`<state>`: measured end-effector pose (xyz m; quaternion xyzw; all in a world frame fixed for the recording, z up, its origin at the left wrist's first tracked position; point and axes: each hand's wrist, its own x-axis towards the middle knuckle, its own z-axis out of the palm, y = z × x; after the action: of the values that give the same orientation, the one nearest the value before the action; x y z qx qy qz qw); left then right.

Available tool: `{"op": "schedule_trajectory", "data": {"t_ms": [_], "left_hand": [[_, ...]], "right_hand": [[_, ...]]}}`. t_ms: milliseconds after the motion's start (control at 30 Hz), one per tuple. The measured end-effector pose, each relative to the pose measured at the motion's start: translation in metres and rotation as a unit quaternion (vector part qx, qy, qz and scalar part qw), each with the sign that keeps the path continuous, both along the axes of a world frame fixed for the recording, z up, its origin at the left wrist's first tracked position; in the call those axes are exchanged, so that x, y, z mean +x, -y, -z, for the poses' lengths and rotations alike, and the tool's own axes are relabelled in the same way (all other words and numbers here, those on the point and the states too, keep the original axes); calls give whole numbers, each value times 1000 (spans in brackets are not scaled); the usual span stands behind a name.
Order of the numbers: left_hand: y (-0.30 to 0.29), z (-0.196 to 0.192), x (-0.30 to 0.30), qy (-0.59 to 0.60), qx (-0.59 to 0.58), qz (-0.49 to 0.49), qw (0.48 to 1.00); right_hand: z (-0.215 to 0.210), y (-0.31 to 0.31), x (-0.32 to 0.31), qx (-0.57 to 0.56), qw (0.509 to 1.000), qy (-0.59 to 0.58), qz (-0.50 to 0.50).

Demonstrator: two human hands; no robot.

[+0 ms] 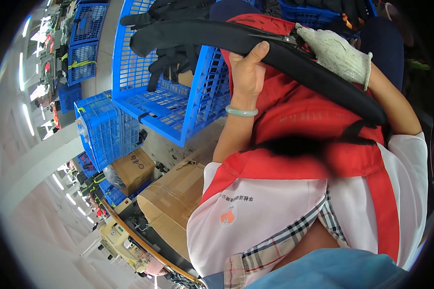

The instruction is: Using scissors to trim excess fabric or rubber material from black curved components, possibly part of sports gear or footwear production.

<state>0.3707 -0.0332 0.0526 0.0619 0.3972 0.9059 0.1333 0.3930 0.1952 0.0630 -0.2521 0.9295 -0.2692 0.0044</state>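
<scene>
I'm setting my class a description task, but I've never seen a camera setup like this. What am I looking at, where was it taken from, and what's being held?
There is no robot here, just a person's two hands. The single picture comes from a wide fisheye camera worn on the head, looking down, so straight edges bend near the rim. The bare left hand, with a pale green bracelet at the wrist, has its grip on a long, curved black strip. The right hand, in a whitish knitted glove, is beside the strip; its exact hold is unclear. No tabletop lies beneath: the strip is above a red cloth apron. To the left, a blue plastic lattice crate holds black pieces.
</scene>
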Motion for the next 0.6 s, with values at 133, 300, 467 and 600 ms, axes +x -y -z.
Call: {"op": "schedule_trajectory", "data": {"t_ms": [133, 300, 467, 600], "left_hand": [[-4, -9, 2, 21, -3, -15, 1000], [6, 4, 0, -6, -14, -5, 1000], [21, -2, -18, 54, 36, -24, 998], [14, -1, -16, -7, 1, -37, 999]], "right_hand": [[-3, 2, 0, -24, 1000, -1, 15], [-17, 10, -3, -63, 992, 114, 10], [12, 7, -4, -99, 985, 142, 6], [4, 14, -3, -90, 995, 34, 40]]}}
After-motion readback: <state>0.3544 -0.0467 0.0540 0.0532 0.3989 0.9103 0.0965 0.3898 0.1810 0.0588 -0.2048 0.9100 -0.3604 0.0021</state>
